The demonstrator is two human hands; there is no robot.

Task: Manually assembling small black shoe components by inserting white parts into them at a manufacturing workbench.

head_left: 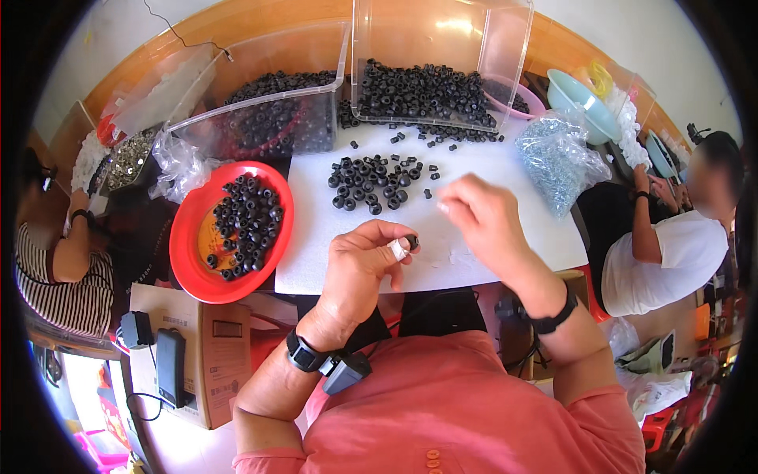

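Note:
Between the thumb and fingers of my left hand (359,265) is a small, round black plastic part (412,242). White tape (399,250) wraps the thumb. My right hand (483,215) hovers over the white board (521,245), to the right of the left hand and apart from it. Its fingers are bent and smeared by motion, so whether they hold anything cannot be made out. Beyond both hands lies a loose pile of black plastic parts (367,183). On the left, a red oval basin (183,265) holds many more rounded black parts (257,217).
Two clear bins, one upright (316,118) and one tipped toward me (359,47), hold black parts at the back. A bag of bluish small pieces (553,154) sits right, near a pale blue bowl (580,103) and pink basin (533,99). People (671,253) sit on both sides.

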